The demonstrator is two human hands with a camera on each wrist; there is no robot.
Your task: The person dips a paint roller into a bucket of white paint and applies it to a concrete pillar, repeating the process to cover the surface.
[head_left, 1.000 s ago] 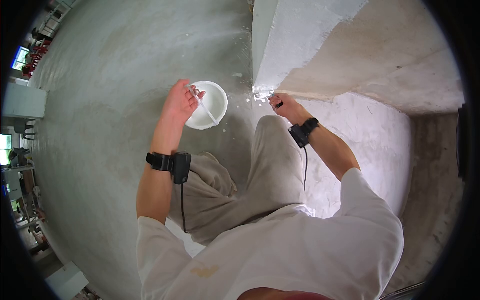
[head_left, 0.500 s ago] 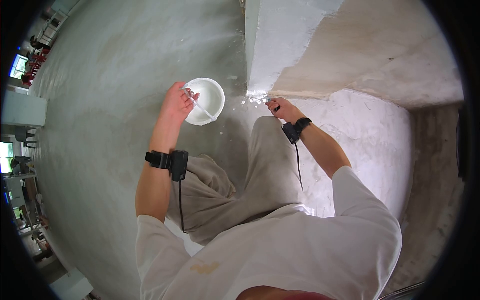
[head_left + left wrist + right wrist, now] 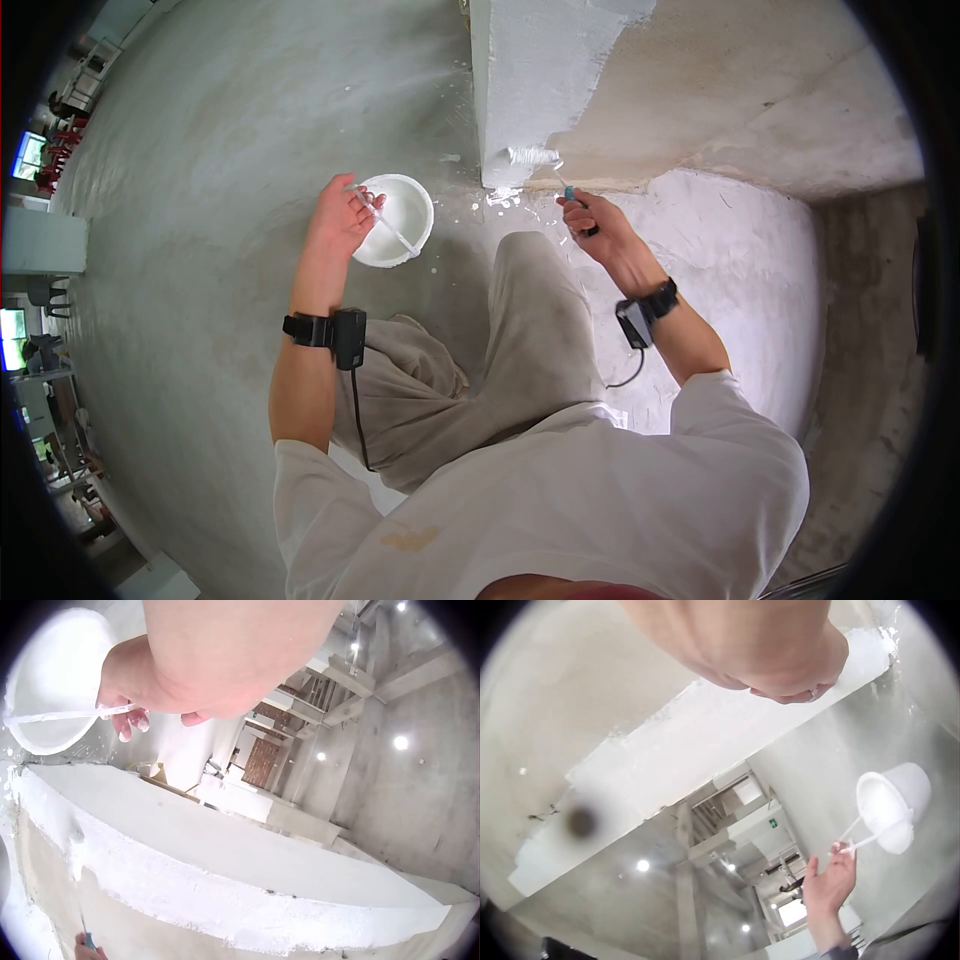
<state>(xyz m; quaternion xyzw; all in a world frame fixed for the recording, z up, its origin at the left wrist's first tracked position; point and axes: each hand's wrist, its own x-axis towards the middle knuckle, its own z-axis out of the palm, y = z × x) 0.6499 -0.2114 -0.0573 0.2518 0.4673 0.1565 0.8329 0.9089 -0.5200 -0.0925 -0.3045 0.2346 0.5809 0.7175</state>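
My left hand (image 3: 343, 218) holds the bail handle (image 3: 400, 237) of a white bucket (image 3: 429, 210), fingers curled round it. White paint fills part of the bucket, and in the right wrist view the bucket (image 3: 920, 787) tilts toward the hand. In the head view, my right hand (image 3: 602, 228) grips the blue-green handle (image 3: 570, 192) of a small paint roller. Its white roller sleeve (image 3: 533, 156) lies against the low part of the wall, near the corner. The right wrist view shows the back of my right hand (image 3: 795, 664), which hides the roller.
White paint (image 3: 545, 60) covers a band along the wall's edge; bare beige-grey wall (image 3: 720, 90) lies to its right. Spots of white paint (image 3: 503, 196) dot the floor at the wall's foot. My bent knee (image 3: 535, 260) is between both arms. Cables hang from the wrist cameras.
My right hand has shifted to the right and turned, and the roller has come up from the wall's foot onto the wall face. The left hand keeps its hold on the bucket handle.
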